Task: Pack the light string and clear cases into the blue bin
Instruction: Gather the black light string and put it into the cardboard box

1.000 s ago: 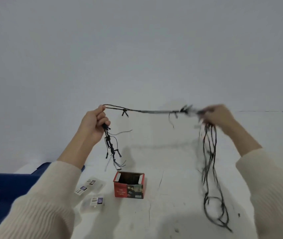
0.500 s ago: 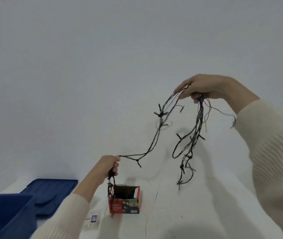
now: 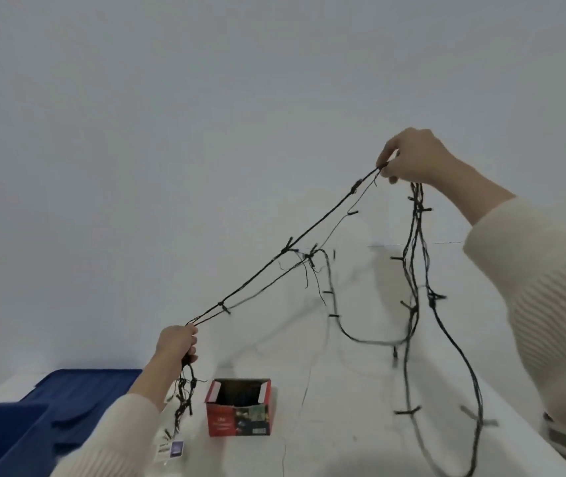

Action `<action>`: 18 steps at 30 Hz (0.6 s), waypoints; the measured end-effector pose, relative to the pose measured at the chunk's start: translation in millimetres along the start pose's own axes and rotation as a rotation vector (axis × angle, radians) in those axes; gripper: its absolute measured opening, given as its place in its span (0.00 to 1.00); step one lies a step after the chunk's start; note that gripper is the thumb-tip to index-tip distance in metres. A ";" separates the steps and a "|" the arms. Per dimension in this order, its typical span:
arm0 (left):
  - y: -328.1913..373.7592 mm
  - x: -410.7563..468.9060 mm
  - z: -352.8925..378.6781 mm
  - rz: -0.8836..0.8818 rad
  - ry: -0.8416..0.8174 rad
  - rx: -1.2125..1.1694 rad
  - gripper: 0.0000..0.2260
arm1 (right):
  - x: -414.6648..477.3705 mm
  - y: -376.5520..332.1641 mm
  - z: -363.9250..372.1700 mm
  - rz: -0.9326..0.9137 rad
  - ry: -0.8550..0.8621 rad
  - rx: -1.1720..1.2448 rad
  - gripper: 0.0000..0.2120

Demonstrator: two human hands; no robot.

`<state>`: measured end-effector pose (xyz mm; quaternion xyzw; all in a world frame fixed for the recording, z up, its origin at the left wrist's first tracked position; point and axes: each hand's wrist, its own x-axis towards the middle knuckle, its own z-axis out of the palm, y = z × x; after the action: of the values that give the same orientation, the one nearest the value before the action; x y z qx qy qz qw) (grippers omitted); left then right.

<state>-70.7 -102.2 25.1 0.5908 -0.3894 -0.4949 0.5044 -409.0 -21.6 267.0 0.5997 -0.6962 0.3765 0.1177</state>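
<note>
White table (image 3: 340, 432), blank wall. Held light string (image 3: 285, 251) taut in mid-air: fisted a bunch in left hand (image 3: 176, 342) low, pinched it in right hand (image 3: 412, 160) high. Saw nothing packed: left string uncoiled, clear case (image 3: 170, 449) on table near blue bin (image 3: 2, 438).

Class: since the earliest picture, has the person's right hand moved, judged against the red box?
Yes. The right hand has risen and is now far higher above the red box, stretching the light string up from the left hand.
</note>
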 end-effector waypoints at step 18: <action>94.4 -100.9 85.0 0.632 -0.571 0.375 0.17 | -22.3 -45.3 8.3 -0.020 -0.455 0.618 0.15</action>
<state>-171.0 -41.0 137.1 0.3644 -0.7562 -0.3808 0.3877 -359.1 -10.4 264.9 0.6821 -0.5523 0.4246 -0.2224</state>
